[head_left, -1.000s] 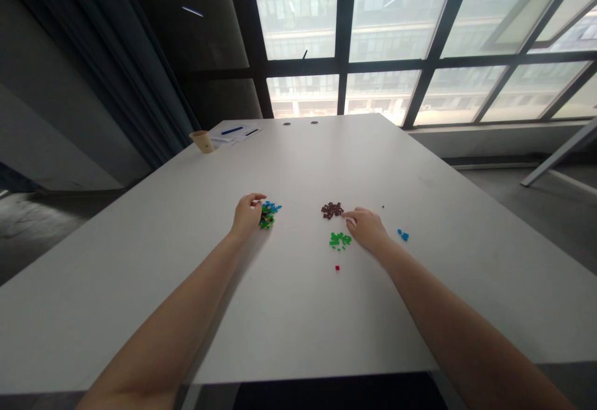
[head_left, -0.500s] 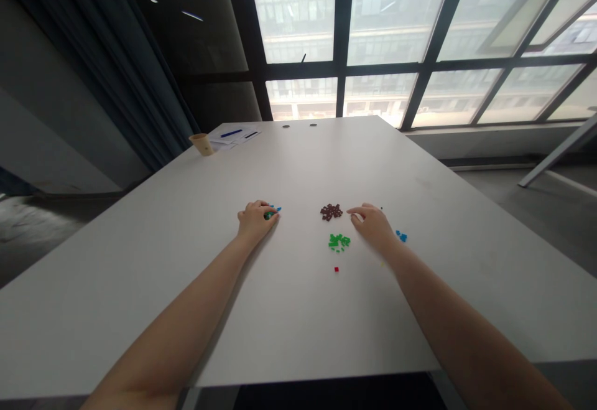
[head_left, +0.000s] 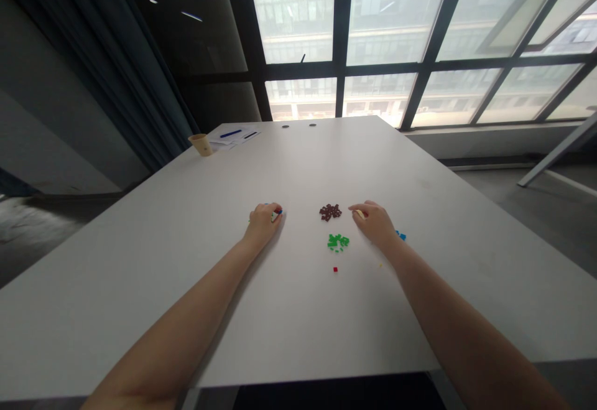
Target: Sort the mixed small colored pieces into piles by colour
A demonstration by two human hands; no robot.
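My left hand (head_left: 262,222) has closed down over the mixed heap of small coloured pieces (head_left: 277,213) that lay open a second ago; only a sliver of blue and red now peeks past my fingertips, so I seem to be gathering the heap. My right hand (head_left: 375,222) has drawn back from the dark brown cluster (head_left: 331,211) and pinches a pale piece (head_left: 359,213). The green cluster (head_left: 338,242), lone red piece (head_left: 334,269) and blue pieces (head_left: 401,235) stay put on the white table (head_left: 298,335).
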